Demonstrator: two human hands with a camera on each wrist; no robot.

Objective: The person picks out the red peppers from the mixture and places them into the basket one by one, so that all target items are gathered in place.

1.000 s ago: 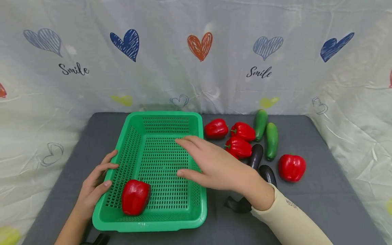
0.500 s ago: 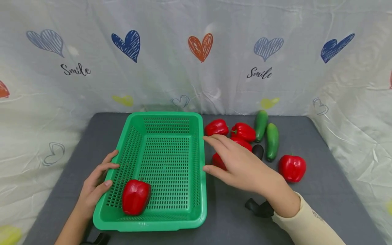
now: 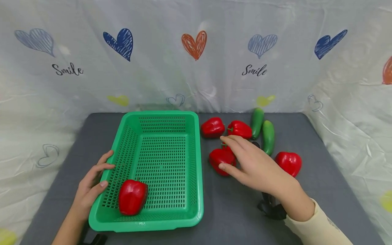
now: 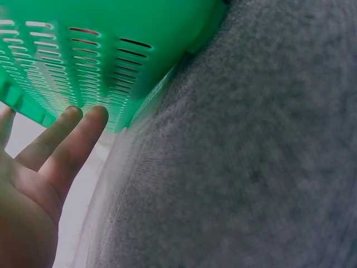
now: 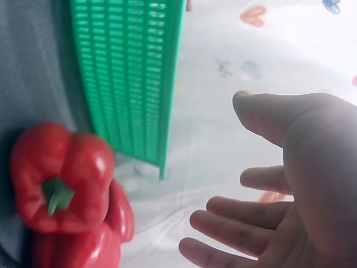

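Note:
My left hand (image 3: 92, 185) holds the left rim of a green perforated plastic basket (image 3: 146, 225). Its thumb and forefinger lie over the rim, while two fingers (image 4: 75, 145) touch the outer wall in the left wrist view. Inside the basket's near left corner is a red bell pepper (image 3: 132, 198). To the right, my right hand (image 3: 257, 166) hovers with spread fingers, thumb apart, and nothing in its grasp. Below its fingertips, another red bell pepper (image 3: 218, 160) stands on the table; its green stem faces the right wrist view, with more red pepper behind it.
Behind the right hand lie two red bell peppers (image 3: 212, 127) and two green cucumbers (image 3: 268, 136). A further red pepper (image 3: 289, 162) sits farther right. Dark eggplants are mostly hidden under the right hand. A heart-printed curtain (image 3: 214, 75) borders the grey table (image 3: 235, 221).
My right hand has drawn back from over the basket to the right, uncovering the bell pepper beside the basket. The left hand keeps its place on the rim.

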